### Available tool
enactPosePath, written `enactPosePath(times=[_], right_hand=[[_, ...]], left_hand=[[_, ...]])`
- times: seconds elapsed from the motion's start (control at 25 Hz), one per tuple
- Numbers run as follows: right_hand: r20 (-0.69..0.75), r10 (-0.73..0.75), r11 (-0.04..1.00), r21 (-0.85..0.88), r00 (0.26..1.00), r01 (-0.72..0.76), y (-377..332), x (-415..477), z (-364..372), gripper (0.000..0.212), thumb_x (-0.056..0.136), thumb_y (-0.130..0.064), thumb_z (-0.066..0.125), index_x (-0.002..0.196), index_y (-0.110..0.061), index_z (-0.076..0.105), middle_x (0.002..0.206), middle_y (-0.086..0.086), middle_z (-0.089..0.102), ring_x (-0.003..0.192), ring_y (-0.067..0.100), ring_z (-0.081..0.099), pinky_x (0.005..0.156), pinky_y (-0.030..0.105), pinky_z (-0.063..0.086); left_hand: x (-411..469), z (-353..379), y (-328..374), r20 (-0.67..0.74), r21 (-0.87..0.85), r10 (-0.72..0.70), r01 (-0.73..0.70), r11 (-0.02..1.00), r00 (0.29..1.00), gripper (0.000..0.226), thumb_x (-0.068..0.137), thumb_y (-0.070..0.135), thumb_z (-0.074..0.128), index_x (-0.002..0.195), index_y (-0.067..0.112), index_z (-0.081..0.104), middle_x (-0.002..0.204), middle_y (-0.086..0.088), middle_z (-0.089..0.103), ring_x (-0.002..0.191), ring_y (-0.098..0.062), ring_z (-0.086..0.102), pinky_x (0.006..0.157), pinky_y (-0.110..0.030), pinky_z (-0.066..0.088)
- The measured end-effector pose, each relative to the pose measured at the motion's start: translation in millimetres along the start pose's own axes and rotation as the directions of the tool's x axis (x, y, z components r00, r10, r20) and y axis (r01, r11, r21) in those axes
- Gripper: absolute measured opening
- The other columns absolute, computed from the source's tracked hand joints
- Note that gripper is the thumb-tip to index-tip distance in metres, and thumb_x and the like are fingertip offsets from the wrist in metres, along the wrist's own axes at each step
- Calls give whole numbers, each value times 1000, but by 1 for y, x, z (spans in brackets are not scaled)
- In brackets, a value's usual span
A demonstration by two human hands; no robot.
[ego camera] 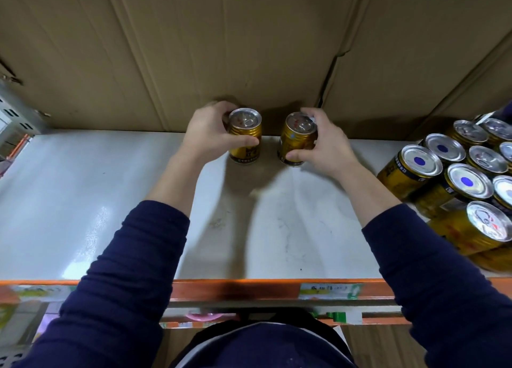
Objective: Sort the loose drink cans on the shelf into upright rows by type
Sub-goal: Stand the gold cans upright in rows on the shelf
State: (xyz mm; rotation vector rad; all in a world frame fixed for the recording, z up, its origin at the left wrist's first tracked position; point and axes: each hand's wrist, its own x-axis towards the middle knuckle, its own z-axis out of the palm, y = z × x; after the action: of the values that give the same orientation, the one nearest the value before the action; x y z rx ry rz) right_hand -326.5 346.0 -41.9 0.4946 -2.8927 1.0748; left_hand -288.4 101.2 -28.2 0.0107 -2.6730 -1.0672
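Head view: left grip (206, 136) wraps left gold can (247, 135), right grip (329, 144) wraps right gold can (296, 141), both upright on shelf (83, 201).

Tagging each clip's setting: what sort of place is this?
Probably a shop or stockroom: a shelf with label strips on its orange rail, cardboard behind, many gold cans piled at right.

We counted two upright gold cans, the left can (245, 143) and the right can (295, 146), and two hands, the left hand (206, 135) and the right hand (328, 143). The heap of cans (468, 182) lying on their sides held at least ten; three showed blue dots, the edge cutting others.
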Motion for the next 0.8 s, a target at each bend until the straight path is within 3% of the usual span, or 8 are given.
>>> enactPosePath(times=[0.08,0.2,0.36,0.52,0.64,0.8], right_hand=[[45,-10,1000,18,999,9,1,-1,-3,100,60,-22,90,143,-26,34,138,1,51,126,23,48,103,38,42],[129,-22,996,84,991,12,4,-4,-8,102,65,-8,86,147,-26,29,143,1,45,129,19,44,98,26,40],[143,-30,995,102,989,16,0,-5,-15,95,71,-2,81,148,-24,30,146,3,42,130,18,42,103,29,41],[144,-27,997,76,989,16,-9,0,-20,72,74,-18,82,135,-21,44,128,3,55,113,20,55,90,28,45],[123,15,1000,19,992,-18,-20,4,-12,70,68,-35,85,123,-22,45,112,-3,60,100,17,56,80,27,41],[177,-46,998,44,983,39,-29,5,-15,66,82,-46,71,137,-23,44,122,-2,59,107,19,57,90,38,50]], left_hand=[[1,8,-1,-47,-9,0,-1,1000,999,72,56,40,90,118,14,63,107,-4,61,95,-22,60,83,-34,50],[4,13,-5,-92,-60,-25,20,998,995,76,57,32,91,122,11,57,115,-5,58,100,-20,60,85,-32,50],[1,11,-12,-81,-168,-23,9,986,996,72,60,27,91,121,9,56,117,-8,58,100,-17,60,85,-28,53],[-2,7,-16,-81,-201,14,-30,979,997,68,63,21,89,123,8,59,114,-7,57,95,-14,60,81,-19,52],[-3,5,-18,-97,-214,7,-27,976,995,68,64,19,89,125,8,60,115,-8,56,93,-11,60,78,-10,49],[-5,2,-16,-94,-200,-21,2,980,995,70,65,21,88,128,9,58,115,-3,55,94,-8,57,76,-2,45]])
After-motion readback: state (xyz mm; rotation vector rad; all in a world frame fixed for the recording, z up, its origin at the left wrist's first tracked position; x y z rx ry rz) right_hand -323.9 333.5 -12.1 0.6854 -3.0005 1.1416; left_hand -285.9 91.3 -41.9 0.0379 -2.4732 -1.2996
